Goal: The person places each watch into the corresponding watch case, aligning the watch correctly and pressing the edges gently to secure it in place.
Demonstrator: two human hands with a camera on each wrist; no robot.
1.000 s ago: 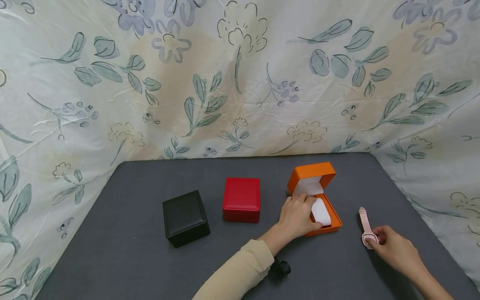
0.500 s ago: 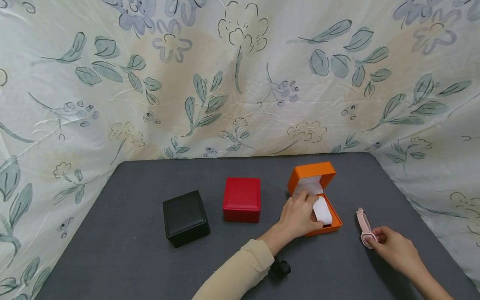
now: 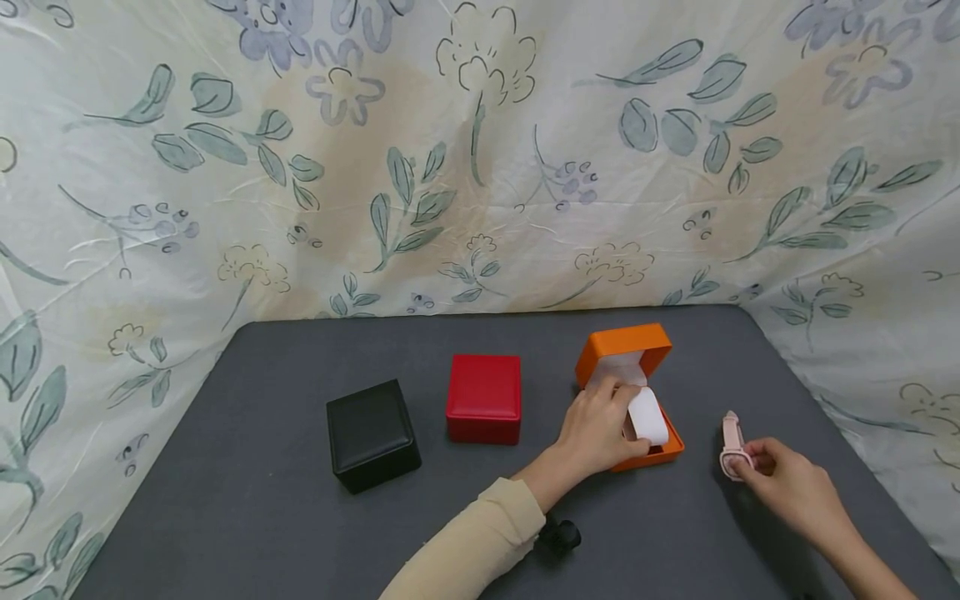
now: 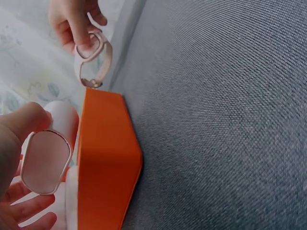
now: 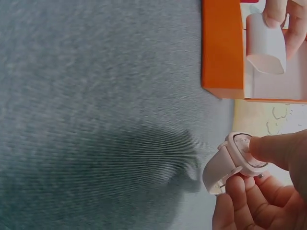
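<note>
An orange watch box (image 3: 626,342) with a white lining stands with its lid up on the table's right part. My left hand (image 3: 591,427) reaches over its near left side and grips a white watch cushion (image 3: 648,417) between thumb and fingers. In the right wrist view the cushion (image 5: 265,45) is tilted above the box's inside. To the right of the box, my right hand (image 3: 797,487) pinches a pink watch (image 3: 732,433) by its case, thumb on the dial. The watch (image 5: 223,167) is held above the table, its strap looped in the right wrist view.
A closed red box (image 3: 483,400) stands left of the orange one. Farther left is a closed black box (image 3: 372,435), turned at an angle. Below my left wrist a small black device (image 3: 562,536) shows. A floral cloth (image 3: 480,208) hangs behind the grey table (image 3: 247,467).
The white cushion has risen a little out of the box and shifted slightly right in my left hand. My right hand has moved up slightly, lifting the watch.
</note>
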